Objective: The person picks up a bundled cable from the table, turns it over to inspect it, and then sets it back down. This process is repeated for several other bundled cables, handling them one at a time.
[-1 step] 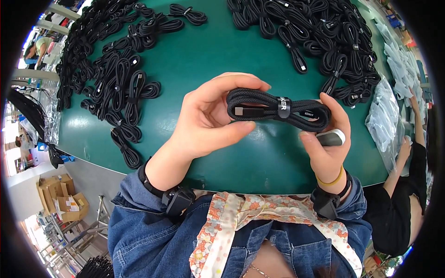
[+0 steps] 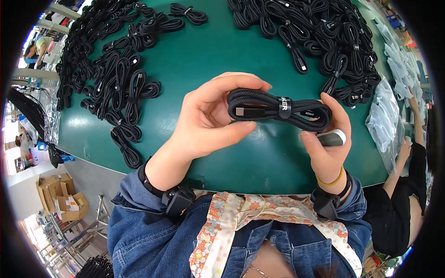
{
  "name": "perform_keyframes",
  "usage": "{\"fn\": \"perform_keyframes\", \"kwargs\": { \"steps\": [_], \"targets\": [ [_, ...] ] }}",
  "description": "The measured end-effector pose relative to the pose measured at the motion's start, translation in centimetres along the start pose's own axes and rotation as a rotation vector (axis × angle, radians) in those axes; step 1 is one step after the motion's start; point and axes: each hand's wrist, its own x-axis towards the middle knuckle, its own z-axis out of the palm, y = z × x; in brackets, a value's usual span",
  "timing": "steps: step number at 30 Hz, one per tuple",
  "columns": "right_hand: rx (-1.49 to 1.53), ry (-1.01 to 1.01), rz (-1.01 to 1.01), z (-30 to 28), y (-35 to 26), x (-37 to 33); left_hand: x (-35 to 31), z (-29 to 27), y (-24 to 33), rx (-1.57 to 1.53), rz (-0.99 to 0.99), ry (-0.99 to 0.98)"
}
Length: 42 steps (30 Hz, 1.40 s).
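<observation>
A coiled black braided charging cable [image 2: 259,95], its middle bound by a printed black strap [image 2: 284,108], is held up level above the table. My left hand [image 2: 199,116] grips its left end, thumb below and fingers above, beside a silver USB-C plug [image 2: 240,111]. At the other end, my right hand [image 2: 331,155] is closed on the coil between thumb and fingers. A small rounded grey-and-white object [image 2: 331,137] is tucked in that same palm; its kind is unclear.
On the green table [image 2: 208,51] lie heaps of coiled black cables at the left [image 2: 116,88] and the right [image 2: 324,37]. Clear plastic bags [image 2: 384,111] lie along the right edge, near a person in black [image 2: 394,213]. Cardboard boxes [image 2: 69,204] stand at lower left.
</observation>
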Motion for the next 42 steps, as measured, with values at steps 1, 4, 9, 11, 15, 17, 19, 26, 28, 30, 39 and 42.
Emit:
{"fn": "perform_keyframes", "kwargs": {
  "steps": [1,4,9,11,15,17,19,26,28,30,39,42],
  "targets": [
    [-0.037,0.002,-0.027,0.0,0.0,0.0,0.0,0.0,0.0,0.018,0.011,-0.007],
    [-0.030,0.029,0.033,0.3,-0.5,0.0,0.1,0.1,0.0,0.052,0.034,-0.020],
    [-0.006,0.085,0.210,0.1,-1.3,-0.3,-0.1,0.7,0.2,0.047,-0.072,0.148],
    [-0.009,0.072,0.199,-0.1,-0.7,-0.5,-0.2,0.6,0.4,0.144,-0.194,0.259],
    [0.001,0.052,0.206,-0.5,-0.5,-0.7,-0.1,-0.1,0.4,0.018,-0.415,0.247],
    [0.039,0.063,0.264,-0.4,-0.8,-0.6,0.0,0.3,0.6,0.038,-0.436,0.269],
    [0.061,0.052,0.260,-0.4,-0.8,-0.6,0.1,0.7,0.6,0.076,-0.479,0.309],
    [0.086,0.026,0.273,-0.4,-0.9,-0.4,0.2,0.3,0.7,0.139,-0.573,0.290],
    [0.119,0.070,0.340,0.1,-1.0,-0.2,0.3,0.0,0.7,0.143,-0.600,0.273],
    [0.145,0.086,0.372,0.0,-1.1,0.1,0.3,-0.4,0.6,0.451,-0.482,0.233],
    [0.073,-0.484,0.661,-0.6,-0.8,0.6,-0.1,-6.4,4.5,2.133,0.014,0.809],
    [0.344,-0.110,0.532,-0.5,-0.8,0.8,-0.9,-7.2,5.2,2.150,-0.304,0.848]
  ]
}}
